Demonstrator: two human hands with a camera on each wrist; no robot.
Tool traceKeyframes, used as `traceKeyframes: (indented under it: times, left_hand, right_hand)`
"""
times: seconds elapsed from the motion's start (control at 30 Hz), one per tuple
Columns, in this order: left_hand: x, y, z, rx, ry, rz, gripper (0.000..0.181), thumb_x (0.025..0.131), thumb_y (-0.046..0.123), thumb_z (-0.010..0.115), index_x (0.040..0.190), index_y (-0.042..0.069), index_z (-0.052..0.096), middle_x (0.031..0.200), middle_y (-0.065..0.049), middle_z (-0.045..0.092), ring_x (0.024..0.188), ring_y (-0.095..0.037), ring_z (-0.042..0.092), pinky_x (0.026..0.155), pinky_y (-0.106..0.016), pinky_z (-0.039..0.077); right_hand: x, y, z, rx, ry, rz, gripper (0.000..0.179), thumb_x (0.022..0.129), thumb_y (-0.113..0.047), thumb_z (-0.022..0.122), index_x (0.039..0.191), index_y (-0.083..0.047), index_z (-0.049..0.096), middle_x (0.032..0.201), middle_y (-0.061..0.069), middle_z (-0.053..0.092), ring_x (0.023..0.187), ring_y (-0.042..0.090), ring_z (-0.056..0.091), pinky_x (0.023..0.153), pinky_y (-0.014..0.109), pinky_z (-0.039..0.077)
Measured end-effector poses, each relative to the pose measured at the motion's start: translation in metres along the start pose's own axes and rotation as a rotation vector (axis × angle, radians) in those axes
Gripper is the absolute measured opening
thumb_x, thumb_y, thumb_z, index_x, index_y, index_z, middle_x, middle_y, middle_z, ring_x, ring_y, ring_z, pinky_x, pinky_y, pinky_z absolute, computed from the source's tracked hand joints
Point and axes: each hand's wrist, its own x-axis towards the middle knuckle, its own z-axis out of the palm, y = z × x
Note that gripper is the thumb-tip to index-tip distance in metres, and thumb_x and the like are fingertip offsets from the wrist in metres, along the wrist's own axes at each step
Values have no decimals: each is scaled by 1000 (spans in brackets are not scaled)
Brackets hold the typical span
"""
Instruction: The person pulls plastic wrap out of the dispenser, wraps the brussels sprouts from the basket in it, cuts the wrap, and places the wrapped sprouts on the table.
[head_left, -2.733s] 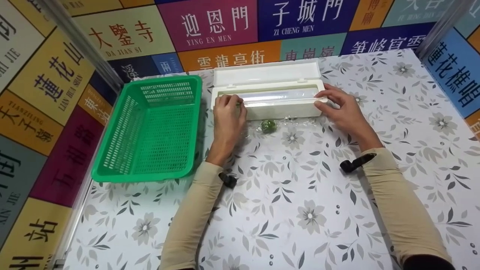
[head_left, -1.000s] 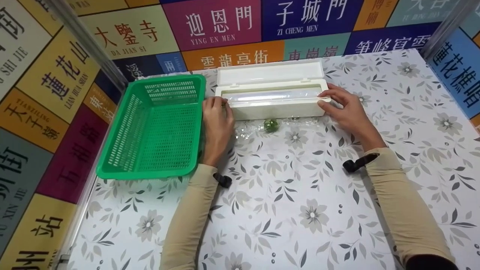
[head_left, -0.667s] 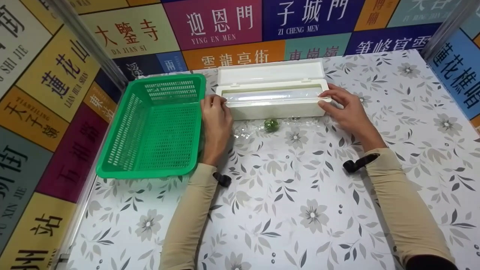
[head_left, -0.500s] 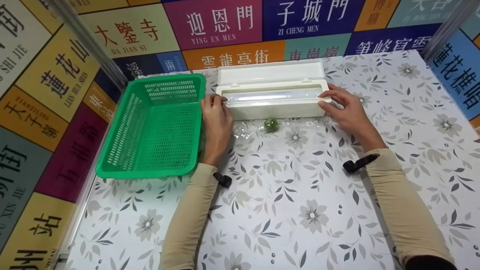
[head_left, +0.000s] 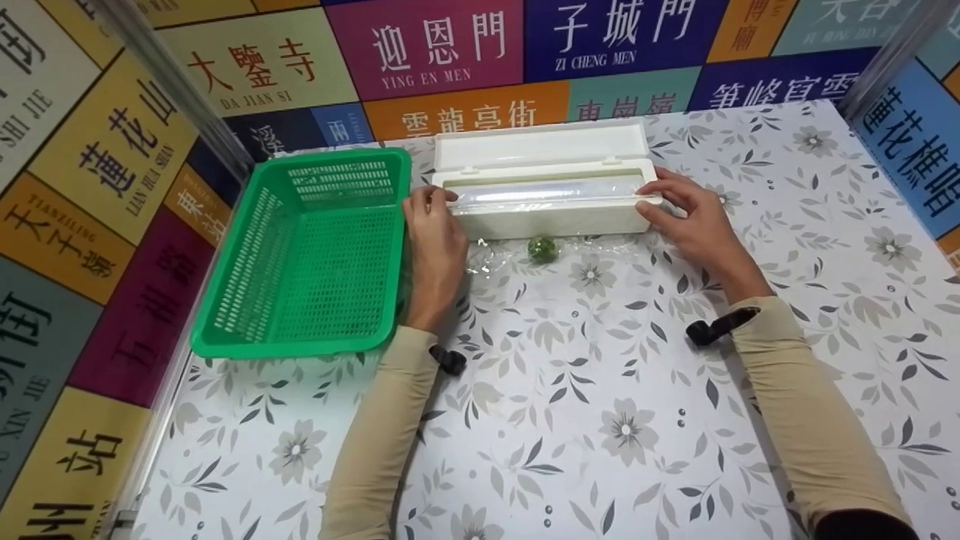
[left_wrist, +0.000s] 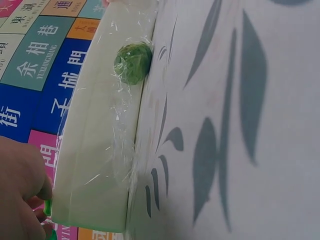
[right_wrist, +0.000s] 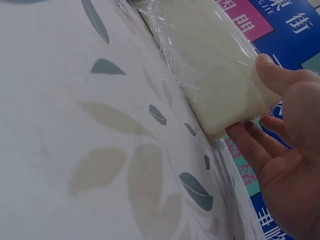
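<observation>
A white cling film box stands near the table's back with its lid raised. A roll of clear film lies inside. Film drapes over the front and lies crumpled on the table. A small round green fruit or vegetable sits against the front, with film on it in the left wrist view. My left hand grips the box's left end, fingers curled; bits of green show between them, source unclear. My right hand grips the right end, thumb on the front, fingers below.
A green plastic basket with perforated sides stands immediately left of my left hand. Panels printed with large characters wall in the table at the back and both sides.
My left hand has slid left along the box's front edge to its left end, then stayed nearly still. My right hand keeps its hold on the right end.
</observation>
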Motion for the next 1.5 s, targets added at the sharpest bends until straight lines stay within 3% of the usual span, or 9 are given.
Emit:
traceKeyframes:
  times: [0.23, 0.4, 0.5, 0.63, 0.73, 0.83, 0.97, 1.23, 1.5]
  left_hand:
    - [0, -2, 0, 56, -13, 5, 28, 107, -1, 48, 115, 4, 75, 132, -12, 64, 131, -31, 53, 114, -41, 45]
    - [0, -4, -1, 23, 9, 52, 27, 105, -4, 52, 113, 4, 76, 126, -14, 67, 127, -33, 55, 112, -43, 47]
    - [-1, -4, -1, 18, 3, 75, 25, 104, -4, 56, 112, 5, 77, 126, -13, 69, 128, -33, 55, 112, -43, 46]
    - [-2, -2, -2, 33, -12, 107, 22, 107, 6, 58, 114, 6, 79, 130, -13, 71, 129, -32, 58, 115, -44, 46]
    - [-4, 1, -3, 48, -22, 135, 23, 110, 18, 60, 114, 7, 80, 131, -12, 72, 129, -31, 59, 114, -47, 47]
    - [-5, 3, -4, 51, -38, 159, 24, 109, 25, 63, 111, 8, 80, 129, -10, 73, 130, -30, 60, 112, -48, 49]
    - [-7, 3, -6, 36, -57, 181, 20, 106, 27, 69, 109, 9, 79, 125, -9, 73, 128, -29, 61, 110, -48, 50]
    - [-9, -2, -11, -17, -41, 204, 8, 100, 15, 75, 104, 10, 79, 117, -8, 76, 121, -30, 64, 105, -46, 52]
    - [-12, -4, -14, -29, -22, 243, 6, 98, 15, 78, 99, 9, 79, 109, -9, 79, 114, -31, 67, 97, -48, 54]
  right_hand:
    - [0, 2, 0, -7, -4, 10, 34, 100, -17, 79, 127, 2, 73, 168, 18, 47, 158, 34, 45, 132, 43, 36]
    - [0, 0, 0, -13, 0, 16, 36, 100, -20, 80, 128, 1, 74, 167, 16, 48, 156, 32, 47, 132, 43, 37]
    - [-1, -1, -1, -9, 9, 37, 39, 99, -22, 82, 132, -3, 73, 168, 13, 48, 156, 30, 47, 129, 33, 40]
    - [-2, -4, -1, 11, 22, 66, 51, 97, -21, 84, 144, -12, 66, 170, 8, 45, 153, 31, 51, 113, 22, 53]
    - [-1, -6, 1, 2, 33, 49, 52, 96, -19, 85, 143, -12, 65, 168, 7, 46, 147, 31, 57, 114, 27, 53]
    - [0, -7, 2, -53, 44, 20, 43, 96, -21, 85, 135, -7, 70, 166, 7, 50, 145, 27, 57, 126, 38, 43]
    - [0, -8, 2, -123, 50, 19, 35, 97, -24, 84, 125, -5, 77, 165, 6, 52, 152, 23, 49, 130, 42, 38]
    - [-4, -17, 6, -163, 76, 17, 27, 97, -19, 83, 112, 4, 79, 161, 8, 58, 153, 25, 49, 98, 17, 56]
    - [-14, -39, 8, -216, 59, -72, 18, 96, -11, 82, 106, 4, 81, 161, 13, 56, 155, 27, 42, 120, 27, 39]
